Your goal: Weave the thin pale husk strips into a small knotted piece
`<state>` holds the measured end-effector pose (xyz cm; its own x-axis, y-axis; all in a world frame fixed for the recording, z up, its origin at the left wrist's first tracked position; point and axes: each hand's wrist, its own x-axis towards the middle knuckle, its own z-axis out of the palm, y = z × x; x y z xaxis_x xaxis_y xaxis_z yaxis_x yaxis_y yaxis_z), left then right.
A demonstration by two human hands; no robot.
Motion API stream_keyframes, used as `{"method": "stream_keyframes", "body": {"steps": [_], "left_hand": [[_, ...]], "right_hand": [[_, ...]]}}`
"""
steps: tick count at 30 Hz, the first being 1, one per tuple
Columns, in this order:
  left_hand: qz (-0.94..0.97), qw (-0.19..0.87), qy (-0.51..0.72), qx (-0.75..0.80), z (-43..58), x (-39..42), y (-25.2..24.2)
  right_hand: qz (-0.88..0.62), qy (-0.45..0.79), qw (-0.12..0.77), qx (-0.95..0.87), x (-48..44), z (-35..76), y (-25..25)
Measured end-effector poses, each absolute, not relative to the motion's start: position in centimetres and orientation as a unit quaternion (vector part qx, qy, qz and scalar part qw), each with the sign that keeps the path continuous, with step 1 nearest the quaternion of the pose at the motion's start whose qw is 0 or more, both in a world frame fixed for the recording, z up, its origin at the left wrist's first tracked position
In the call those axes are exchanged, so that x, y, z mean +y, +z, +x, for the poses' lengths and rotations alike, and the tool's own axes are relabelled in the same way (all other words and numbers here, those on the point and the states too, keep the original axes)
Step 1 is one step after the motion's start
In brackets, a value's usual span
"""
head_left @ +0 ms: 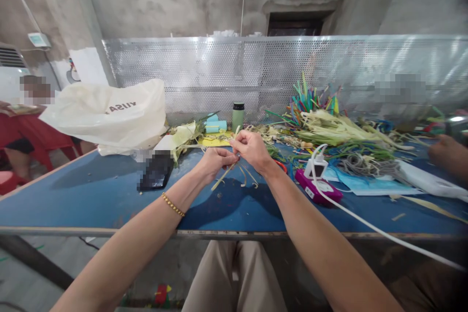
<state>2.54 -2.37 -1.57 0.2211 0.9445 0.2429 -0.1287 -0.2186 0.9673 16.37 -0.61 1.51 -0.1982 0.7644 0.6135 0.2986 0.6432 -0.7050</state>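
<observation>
Head view: left grip point(214, 162) and right grip point(253, 149) pinch pale strips point(223, 178), ends dangling below.

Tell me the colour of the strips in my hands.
The strips are pale yellow-green, clearest in the head view.

Soft shadows, glare on metal panel point(272, 70); vignetting

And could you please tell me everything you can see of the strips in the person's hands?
The strips are pale yellow-green, thin and narrow, apparently plant husk. The left hand and right hand pinch them above the blue table; loose ends fan downward, some curling, and one points up beside the right hand.
</observation>
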Motion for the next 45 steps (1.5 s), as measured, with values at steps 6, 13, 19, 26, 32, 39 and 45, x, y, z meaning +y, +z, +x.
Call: {"method": "stream_keyframes", "body": {"steps": [6, 13, 19, 26, 32, 39, 45], "left_hand": [[0.587, 0.598, 0.454, 0.304, 1.3, -2.2, -0.7], [0.533, 0.624, 0.482, 0.307, 0.2, -1.3, -0.3], [0.513, 0.610, 0.496, 0.344, -0.3, -1.0, -0.1], [0.501, 0.622, 0.484, 0.357, -1.1, -1.0, -0.2], [0.515, 0.636, 0.457, 0.347, -1.1, -1.6, -0.7], [0.573, 0.631, 0.422, 0.310, -0.6, -2.2, -1.2], [0.596, 0.609, 0.425, 0.307, -0.4, -2.3, -1.2]], "right_hand": [[-0.385, 0.266, 0.525, -0.711, -0.1, 15.9, 1.5], [-0.385, 0.274, 0.494, -0.730, 0.6, 15.3, 2.0], [-0.362, 0.401, 0.403, -0.739, 0.6, 15.2, 2.7], [-0.355, 0.423, 0.364, -0.750, 1.7, 15.5, 2.3], [-0.332, 0.419, 0.402, -0.743, 2.0, 16.0, 0.1], [-0.333, 0.415, 0.450, -0.717, 0.7, 16.5, 0.1], [-0.335, 0.391, 0.452, -0.728, -0.1, 16.4, 0.5]]}}
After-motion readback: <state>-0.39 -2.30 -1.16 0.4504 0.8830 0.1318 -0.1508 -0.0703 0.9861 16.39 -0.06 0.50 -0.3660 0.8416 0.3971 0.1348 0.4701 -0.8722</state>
